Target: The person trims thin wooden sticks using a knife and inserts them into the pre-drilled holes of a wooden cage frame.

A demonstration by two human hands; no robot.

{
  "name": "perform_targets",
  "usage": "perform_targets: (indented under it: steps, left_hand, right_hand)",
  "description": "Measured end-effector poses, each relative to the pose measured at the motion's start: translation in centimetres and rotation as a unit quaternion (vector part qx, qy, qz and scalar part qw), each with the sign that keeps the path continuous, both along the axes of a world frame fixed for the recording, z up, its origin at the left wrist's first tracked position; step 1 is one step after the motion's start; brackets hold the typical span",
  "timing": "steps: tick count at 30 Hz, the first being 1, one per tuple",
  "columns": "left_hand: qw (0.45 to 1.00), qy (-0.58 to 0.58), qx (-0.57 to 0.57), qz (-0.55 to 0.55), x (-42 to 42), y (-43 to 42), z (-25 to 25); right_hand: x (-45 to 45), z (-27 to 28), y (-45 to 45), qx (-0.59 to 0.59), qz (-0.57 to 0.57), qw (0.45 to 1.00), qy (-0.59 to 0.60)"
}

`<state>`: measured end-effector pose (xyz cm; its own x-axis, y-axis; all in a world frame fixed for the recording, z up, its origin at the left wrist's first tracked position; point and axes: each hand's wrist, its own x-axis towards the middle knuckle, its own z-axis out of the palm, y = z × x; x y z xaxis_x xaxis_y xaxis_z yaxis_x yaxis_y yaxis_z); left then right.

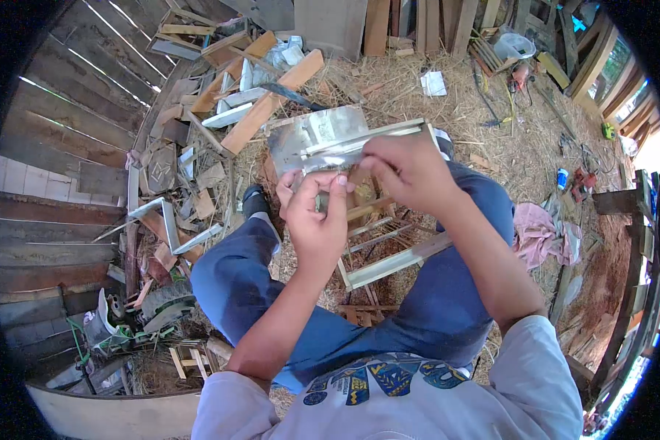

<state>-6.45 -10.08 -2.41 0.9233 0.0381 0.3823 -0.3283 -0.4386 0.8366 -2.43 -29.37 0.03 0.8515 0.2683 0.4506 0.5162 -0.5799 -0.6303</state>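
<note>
My left hand (317, 199) is raised in front of me, its thumb and fingers pinched together on something too small to make out. Close by on the right, my right hand (409, 167) has its fingers curled in, and whatever they grip is hidden. A pale wooden frame (403, 262) with slats stands between my knees, below both hands. Just beyond my fingers lies a worn, light-coloured flat panel (334, 123), with a pale strip (367, 137) across its near part. The hands cover part of the panel and frame.
Scrap boards (271, 103) and offcuts pile up at the left, beside a plank wall (66, 139). Straw and shavings cover the floor. A pink cloth (541, 233) lies right of my knee, with a blue can (562, 178) beyond it. Farther off is a clear plastic container (515, 46).
</note>
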Motion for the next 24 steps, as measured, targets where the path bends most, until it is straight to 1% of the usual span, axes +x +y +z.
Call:
perform_targets:
  steps: [2, 4, 6, 7, 9, 10, 12, 13, 16, 18, 19, 21, 22, 24]
  left_hand:
    - [1.0, -0.022, 0.003, 0.006, 0.1, 0.0, -0.4]
    - [0.999, -0.043, 0.004, 0.009, -0.1, 0.1, -0.8]
    - [1.0, 0.005, -0.001, -0.011, -0.2, 0.5, -1.0]
    - [1.0, 0.004, -0.001, -0.01, -0.3, 0.4, -1.0]
    - [0.999, -0.033, -0.011, -0.002, -0.3, 0.1, -0.8]
    - [0.999, -0.033, -0.011, -0.003, -0.3, 0.0, -0.5]
    - [0.999, -0.028, 0.031, 0.011, -0.2, -0.1, 0.2]
    - [0.999, -0.029, 0.03, 0.009, -0.2, -0.2, 0.2]
    - [0.999, -0.021, 0.004, 0.024, -0.3, -0.3, 0.0]
    - [1.0, 0.011, -0.012, 0.013, -0.3, -0.1, -0.2]
    - [1.0, 0.011, -0.01, 0.013, -0.3, 0.0, -0.3]
    - [0.999, -0.027, -0.007, 0.028, -0.4, -0.1, -0.7]
    - [0.999, -0.026, -0.006, 0.028, -0.4, -0.1, -0.9]
    - [1.0, -0.013, -0.018, 0.017, -0.3, 0.2, -1.1]
  right_hand:
    - [-0.5, -0.3, 0.6, -0.061, 0.046, 0.997, -0.001]
    - [-0.3, -0.5, 0.8, -0.062, 0.056, 0.996, 0.012]
    - [-0.1, -0.8, 0.8, -0.061, 0.076, 0.995, -0.003]
    - [-0.1, -0.7, 1.0, -0.061, 0.078, 0.995, -0.004]
    - [-0.2, -0.5, 1.1, -0.056, 0.082, 0.995, -0.005]
    - [0.0, -0.5, 1.0, -0.056, 0.082, 0.995, -0.005]
    - [0.5, -0.4, 0.7, -0.052, -0.036, 0.998, 0.029]
    - [0.5, -0.1, 0.4, -0.053, -0.039, 0.997, 0.029]
    - [0.4, 0.8, -0.1, -0.052, -0.027, 0.998, 0.036]
    - [-0.3, -0.1, 0.5, -0.058, 0.045, 0.997, 0.011]
    - [-0.6, 0.1, 0.7, -0.068, 0.052, 0.996, 0.002]
    - [-0.4, -0.6, 0.7, -0.071, 0.069, 0.995, 0.006]
    - [-0.3, -0.8, 0.6, -0.073, 0.087, 0.993, 0.009]
    - [-0.3, -0.7, 0.7, -0.073, 0.088, 0.993, 0.02]
